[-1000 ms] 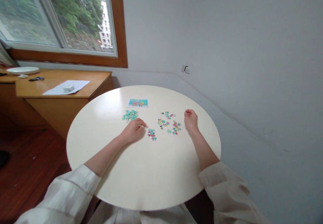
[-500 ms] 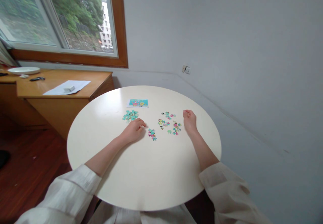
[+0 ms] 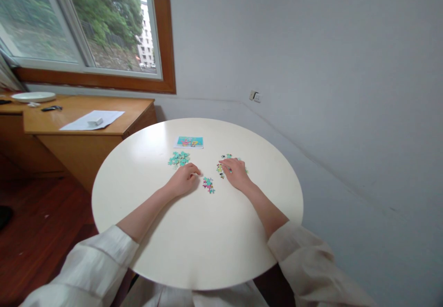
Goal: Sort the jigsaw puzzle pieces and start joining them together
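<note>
My left hand rests on the white table with its fingers curled in; whether anything is inside them is hidden. Just right of it lies a small joined cluster of puzzle pieces in pink, teal and yellow. Behind that hand is a heap of teal puzzle pieces. My right hand is above the loose mixed pieces, fingers stretched forward and left, and covers several of them. Some yellow and black pieces show beside its fingertips, and a few teal ones behind it.
A picture card with a cartoon scene lies toward the far side of the round white table. At the left stands a wooden desk with paper, a small white box and a white plate. A wall is at the right.
My right hand has moved left from the table's right side to over the loose pieces, and its curled fingers have stretched out. My left hand has stayed in place.
</note>
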A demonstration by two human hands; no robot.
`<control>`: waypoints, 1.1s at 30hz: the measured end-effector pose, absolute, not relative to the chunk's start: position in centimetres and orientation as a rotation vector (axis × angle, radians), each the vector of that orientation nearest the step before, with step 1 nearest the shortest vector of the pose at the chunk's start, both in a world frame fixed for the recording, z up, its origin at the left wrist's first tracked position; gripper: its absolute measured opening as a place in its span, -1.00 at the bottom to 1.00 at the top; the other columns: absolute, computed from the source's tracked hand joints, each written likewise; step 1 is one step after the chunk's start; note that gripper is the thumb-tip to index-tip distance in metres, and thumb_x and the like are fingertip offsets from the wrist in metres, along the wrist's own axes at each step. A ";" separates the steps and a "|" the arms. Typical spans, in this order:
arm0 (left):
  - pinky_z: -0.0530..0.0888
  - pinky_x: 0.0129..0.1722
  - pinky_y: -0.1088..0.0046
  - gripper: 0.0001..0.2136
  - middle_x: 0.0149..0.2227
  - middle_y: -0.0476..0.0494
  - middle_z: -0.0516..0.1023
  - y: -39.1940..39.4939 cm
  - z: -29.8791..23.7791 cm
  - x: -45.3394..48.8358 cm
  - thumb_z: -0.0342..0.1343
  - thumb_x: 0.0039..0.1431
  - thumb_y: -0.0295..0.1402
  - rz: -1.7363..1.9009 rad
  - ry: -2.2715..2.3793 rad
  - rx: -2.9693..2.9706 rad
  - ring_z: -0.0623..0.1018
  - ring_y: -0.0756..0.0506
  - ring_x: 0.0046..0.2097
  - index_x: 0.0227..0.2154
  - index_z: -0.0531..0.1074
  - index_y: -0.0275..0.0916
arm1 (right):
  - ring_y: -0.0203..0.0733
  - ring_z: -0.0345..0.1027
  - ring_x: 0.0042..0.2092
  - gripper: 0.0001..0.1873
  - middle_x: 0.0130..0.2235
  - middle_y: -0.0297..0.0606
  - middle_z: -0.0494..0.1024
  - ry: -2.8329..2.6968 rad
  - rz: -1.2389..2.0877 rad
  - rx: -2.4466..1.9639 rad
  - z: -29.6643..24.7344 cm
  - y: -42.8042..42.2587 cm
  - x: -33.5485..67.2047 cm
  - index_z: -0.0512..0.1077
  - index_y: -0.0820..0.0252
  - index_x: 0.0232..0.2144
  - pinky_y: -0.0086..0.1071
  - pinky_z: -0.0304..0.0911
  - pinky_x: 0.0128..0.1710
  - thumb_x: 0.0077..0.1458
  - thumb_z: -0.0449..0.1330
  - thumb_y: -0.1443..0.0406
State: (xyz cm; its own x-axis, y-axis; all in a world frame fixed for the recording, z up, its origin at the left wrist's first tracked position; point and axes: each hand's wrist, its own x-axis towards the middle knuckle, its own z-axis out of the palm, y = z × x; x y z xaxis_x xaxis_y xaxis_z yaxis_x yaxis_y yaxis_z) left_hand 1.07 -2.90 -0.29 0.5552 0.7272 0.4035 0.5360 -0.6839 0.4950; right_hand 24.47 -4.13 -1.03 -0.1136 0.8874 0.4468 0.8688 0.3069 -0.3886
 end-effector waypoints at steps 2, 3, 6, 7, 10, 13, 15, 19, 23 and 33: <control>0.43 -0.15 0.38 -0.69 -0.27 -0.18 0.50 -3.0 -0.2 1.1 -0.13 -0.05 -0.58 0.856 1.042 2.480 0.50 -0.08 -0.22 -0.37 0.51 -0.30 | -0.10 0.26 0.03 -0.72 -0.04 -0.19 0.48 -2.052 0.031 -1.573 -1.0 -4.4 24.1 0.46 0.05 -0.12 -0.10 -0.02 0.03 0.17 0.03 0.28; 0.43 -0.15 0.38 -0.69 -0.27 -0.18 0.50 -3.0 -0.1 1.1 -0.13 -0.05 -0.58 0.854 1.042 2.479 0.50 -0.08 -0.23 -0.37 0.52 -0.30 | -0.09 0.24 0.04 -0.71 -0.02 -0.18 0.46 -2.083 0.024 -1.586 -1.0 -4.5 24.0 0.46 0.04 -0.11 -0.08 -0.04 0.04 0.18 0.02 0.27; 0.42 -0.14 0.37 -0.70 -0.27 -0.18 0.50 -3.1 0.0 1.2 -0.12 -0.03 -0.58 0.861 1.040 2.469 0.49 -0.08 -0.22 -0.37 0.52 -0.30 | -0.06 0.20 0.07 -0.70 0.00 -0.16 0.44 -2.137 0.024 -1.621 -1.0 -4.8 23.9 0.46 0.01 -0.10 -0.07 -0.06 0.05 0.20 0.00 0.22; 0.42 -0.13 0.36 -0.70 -0.27 -0.19 0.50 -3.1 0.0 1.2 -0.12 -0.03 -0.57 0.862 1.038 2.464 0.49 -0.08 -0.22 -0.37 0.52 -0.30 | -0.06 0.20 0.07 -0.70 0.00 -0.16 0.44 -2.144 0.034 -1.630 -1.0 -4.8 23.9 0.46 0.01 -0.09 -0.07 -0.07 0.05 0.21 0.00 0.21; 0.42 -0.13 0.35 -0.70 -0.27 -0.19 0.50 -3.1 0.0 1.2 -0.12 -0.02 -0.57 0.859 1.033 2.454 0.49 -0.09 -0.22 -0.37 0.52 -0.30 | -0.07 0.22 0.06 -0.70 -0.01 -0.18 0.45 -2.146 0.067 -1.649 -1.0 -4.8 24.0 0.46 0.00 -0.10 -0.09 -0.06 0.04 0.21 -0.01 0.22; 0.42 -0.15 0.37 -0.71 -0.28 -0.18 0.50 -3.1 -0.1 1.1 -0.11 -0.01 -0.56 0.865 1.032 2.456 0.49 -0.08 -0.23 -0.37 0.52 -0.29 | -0.08 0.24 0.05 -0.70 -0.02 -0.19 0.47 -2.142 0.089 -1.645 -1.0 -4.6 24.1 0.48 0.02 -0.13 -0.12 -0.05 0.02 0.22 -0.02 0.24; 0.42 -0.15 0.37 -0.71 -0.27 -0.18 0.49 -3.0 -0.1 1.1 -0.12 -0.01 -0.57 0.862 1.035 2.460 0.49 -0.08 -0.23 -0.37 0.52 -0.30 | -0.09 0.25 0.04 -0.69 -0.02 -0.20 0.47 -2.139 0.103 -1.633 -1.0 -4.5 24.1 0.49 0.03 -0.16 -0.13 -0.05 0.02 0.22 -0.04 0.26; 0.41 -0.12 0.37 -0.69 -0.28 -0.18 0.50 -3.0 -0.1 1.1 -0.13 -0.04 -0.59 0.848 1.028 2.473 0.49 -0.09 -0.20 -0.37 0.51 -0.30 | -0.11 0.28 0.02 -0.68 -0.05 -0.22 0.50 -2.147 0.119 -1.594 -1.0 -4.5 24.2 0.50 0.06 -0.21 -0.15 -0.05 0.01 0.23 -0.05 0.25; 0.41 -0.12 0.36 -0.70 -0.27 -0.19 0.50 -3.0 -0.1 1.1 -0.13 -0.02 -0.59 0.850 1.032 2.470 0.49 -0.10 -0.20 -0.37 0.51 -0.32 | -0.13 0.29 0.00 -0.72 -0.08 -0.22 0.52 -2.139 0.124 -1.559 -1.0 -4.5 24.1 0.51 0.08 -0.22 -0.16 -0.03 0.01 0.21 -0.01 0.26; 0.41 -0.12 0.36 -0.69 -0.28 -0.18 0.50 -3.1 0.0 1.2 -0.12 -0.05 -0.61 0.869 1.040 2.467 0.49 -0.10 -0.20 -0.37 0.52 -0.30 | -0.12 0.30 -0.04 -0.72 -0.13 -0.18 0.51 -2.103 0.084 -1.564 -1.0 -4.5 24.2 0.51 0.05 -0.17 -0.17 0.04 -0.01 0.20 0.01 0.25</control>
State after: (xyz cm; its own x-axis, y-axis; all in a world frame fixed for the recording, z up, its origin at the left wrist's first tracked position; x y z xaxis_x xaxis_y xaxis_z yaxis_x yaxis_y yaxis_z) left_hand 1.18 -3.08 0.00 0.5484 0.7298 0.4082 0.5314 -0.6811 0.5037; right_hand 24.16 -4.46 -1.00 -0.2034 0.9096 0.3623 0.8780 0.3332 -0.3437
